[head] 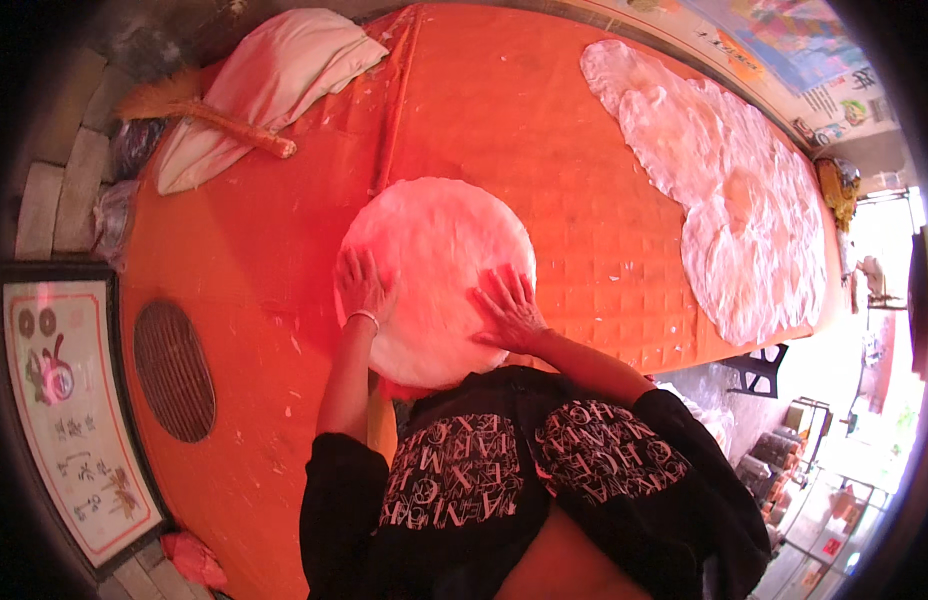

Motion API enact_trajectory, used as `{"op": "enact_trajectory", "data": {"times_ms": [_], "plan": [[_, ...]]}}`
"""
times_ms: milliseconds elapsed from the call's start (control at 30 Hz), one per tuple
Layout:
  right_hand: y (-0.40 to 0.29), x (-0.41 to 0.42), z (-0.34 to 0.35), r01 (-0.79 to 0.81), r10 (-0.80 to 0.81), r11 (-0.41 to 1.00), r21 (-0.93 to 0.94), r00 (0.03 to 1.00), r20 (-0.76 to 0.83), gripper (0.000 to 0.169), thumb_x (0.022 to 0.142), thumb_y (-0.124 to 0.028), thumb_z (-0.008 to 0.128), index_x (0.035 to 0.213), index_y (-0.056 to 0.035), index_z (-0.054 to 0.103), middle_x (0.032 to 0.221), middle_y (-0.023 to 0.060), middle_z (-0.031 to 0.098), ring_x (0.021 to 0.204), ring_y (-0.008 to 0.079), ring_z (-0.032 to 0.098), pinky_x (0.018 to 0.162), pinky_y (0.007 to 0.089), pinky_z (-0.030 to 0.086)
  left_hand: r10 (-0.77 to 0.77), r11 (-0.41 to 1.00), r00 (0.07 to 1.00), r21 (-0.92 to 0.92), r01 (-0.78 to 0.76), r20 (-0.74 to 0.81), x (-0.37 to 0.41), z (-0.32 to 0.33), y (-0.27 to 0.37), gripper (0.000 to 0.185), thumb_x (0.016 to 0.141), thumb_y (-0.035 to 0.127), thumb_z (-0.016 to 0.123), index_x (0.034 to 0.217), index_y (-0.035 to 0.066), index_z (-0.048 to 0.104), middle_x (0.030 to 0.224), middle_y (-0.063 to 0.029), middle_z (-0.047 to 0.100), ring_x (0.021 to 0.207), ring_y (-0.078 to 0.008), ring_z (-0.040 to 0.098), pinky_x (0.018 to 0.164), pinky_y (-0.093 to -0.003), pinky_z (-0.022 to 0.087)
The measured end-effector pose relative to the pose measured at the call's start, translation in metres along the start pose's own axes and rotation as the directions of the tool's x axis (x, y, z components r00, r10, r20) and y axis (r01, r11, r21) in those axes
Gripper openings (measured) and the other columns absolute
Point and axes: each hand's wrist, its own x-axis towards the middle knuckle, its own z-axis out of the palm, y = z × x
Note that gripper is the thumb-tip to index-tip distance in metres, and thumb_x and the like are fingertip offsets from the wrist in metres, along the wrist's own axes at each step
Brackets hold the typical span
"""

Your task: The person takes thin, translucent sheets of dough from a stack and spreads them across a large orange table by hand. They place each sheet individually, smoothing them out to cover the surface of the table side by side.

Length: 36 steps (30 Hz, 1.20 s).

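Observation:
A thick, round white pad (434, 277), perhaps a stack of thin flatbread sheets, lies directly in front of my body. Resting flat on its left part is my left hand (368, 286), with a pale band around the wrist. My right hand (511, 311) presses palm down on the right part, fingers spread. Neither hand grips anything. Red light tints the pad, so its material is hard to judge. Beneath it spreads an orange cover (464, 112) over a wide raised surface.
Thin, crinkled white round sheets (734, 202) overlap along the right side. A straw hand broom (231, 129) lies against folded white cloth (284, 67) at the upper left. A round ribbed mat (175, 371) and a framed panel with writing (81, 420) are at the left.

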Motion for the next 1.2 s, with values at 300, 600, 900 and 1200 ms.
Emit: {"op": "enact_trajectory", "data": {"times_ms": [300,600,900,1200], "plan": [[0.011,-0.007,0.005,0.026,-0.026,1.0,-0.016,0.999,-0.024,0.08,0.065,-0.061,0.052,0.13,-0.0181,0.03,0.138,0.0155,0.015,0.127,0.04,0.006,0.099,0.0552,0.007,0.157,0.976,0.963,-0.113,-0.185,-0.22,0.047,-0.049,0.114,0.089,0.07,0.062,0.046,0.133,0.007,0.016,0.138,-0.0208,0.007,0.127,-0.0399,0.003,0.093,-0.0635,0.006],[0.02,-0.015,0.006,0.056,-0.05,0.995,0.086,0.996,-0.068,0.081,0.066,-0.058,0.053,0.131,-0.0184,0.026,0.139,0.0136,0.012,0.127,0.038,0.004,0.099,0.0539,0.007,0.045,0.993,0.997,0.116,-0.037,-0.065,0.081,0.006,0.139,0.098,0.062,0.077,0.035,0.135,0.017,0.009,0.141,-0.0126,0.003,0.127,-0.0385,-0.001,0.09,-0.0676,-0.001],[0.058,-0.039,-0.014,0.098,-0.076,0.943,0.318,0.994,-0.081,0.064,0.073,-0.042,0.054,0.123,-0.0058,0.036,0.134,0.0202,0.021,0.126,0.0355,0.014,0.1,0.0496,0.015,0.078,0.992,0.971,-0.076,-0.097,-0.227,0.076,-0.035,0.201,0.09,0.069,0.058,0.054,0.132,0.005,0.017,0.139,-0.018,0.009,0.129,-0.032,0.007,0.097,-0.0577,0.004],[0.274,-0.158,-0.047,-0.14,0.268,0.941,0.307,0.865,-0.425,0.03,0.072,-0.019,0.056,0.098,-0.0031,0.056,0.103,0.0146,0.054,0.104,0.034,0.044,0.089,0.0408,0.036,0.445,0.858,0.882,-0.21,-0.469,-0.154,-0.006,0.047,0.417,0.064,0.08,0.04,0.047,0.126,0.0,0.03,0.135,-0.0197,0.02,0.128,-0.0323,0.012,0.101,-0.0524,0.006]]}}
